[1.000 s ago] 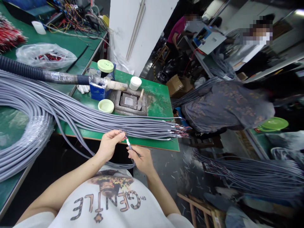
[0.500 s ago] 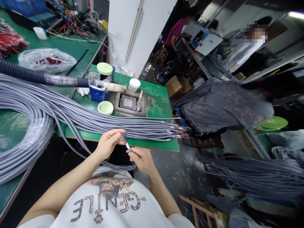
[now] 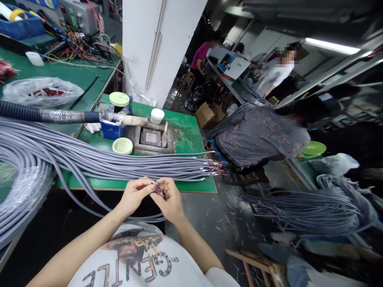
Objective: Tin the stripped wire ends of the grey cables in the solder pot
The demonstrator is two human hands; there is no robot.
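Note:
My left hand is closed, its thumb and fingers pinching the thin coloured wires at a grey cable's end. Close against it, my right hand is closed on the same wire end from the other side. Its fingers hide most of the cable end. Both hands are just in front of the green table's front edge. Behind them a thick bundle of grey cables lies across the table, with stripped, coloured wire ends at its right.
Behind the bundle are a metal pot with a scraper, a pale green bowl, a white tub and a hose nozzle. A coiled cable bundle lies left. People work at the back right.
My right hand has moved up beside my left, from the cable just below its wires to the wires themselves. The camera view has shifted, and the table appears farther left.

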